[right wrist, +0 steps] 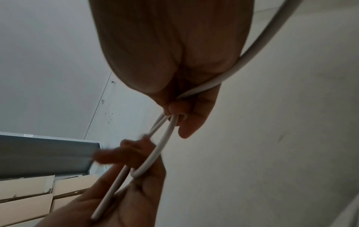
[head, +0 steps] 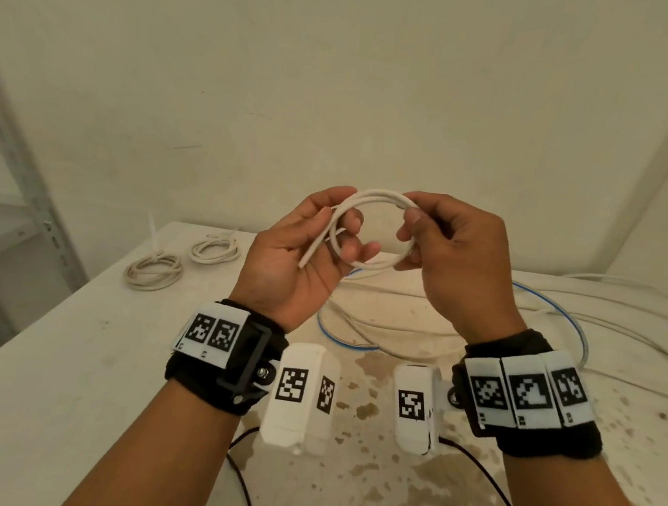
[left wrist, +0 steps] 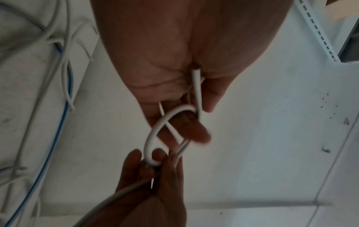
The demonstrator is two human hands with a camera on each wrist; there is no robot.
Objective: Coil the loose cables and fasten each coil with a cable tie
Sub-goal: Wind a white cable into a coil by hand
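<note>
A white cable (head: 375, 199) is looped into a small coil held in the air above the table. My left hand (head: 317, 234) grips the coil's left side, and the cable's cut end (head: 311, 252) lies across its palm. My right hand (head: 433, 230) pinches the coil's right side between thumb and fingers. In the left wrist view the loop (left wrist: 153, 135) runs from my left fingers to the right hand below. In the right wrist view the cable (right wrist: 165, 136) passes out of my right fist toward the left hand, and its tail (right wrist: 272, 38) trails off past the palm.
Two finished coils (head: 155, 271) (head: 215, 249) lie at the table's far left, one with a cable tie (head: 153, 234) sticking up. Loose white cables (head: 605, 318) and a blue cable (head: 564, 318) sprawl across the right side. A metal shelf (head: 12, 161) stands left. The table (head: 382, 484) is stained.
</note>
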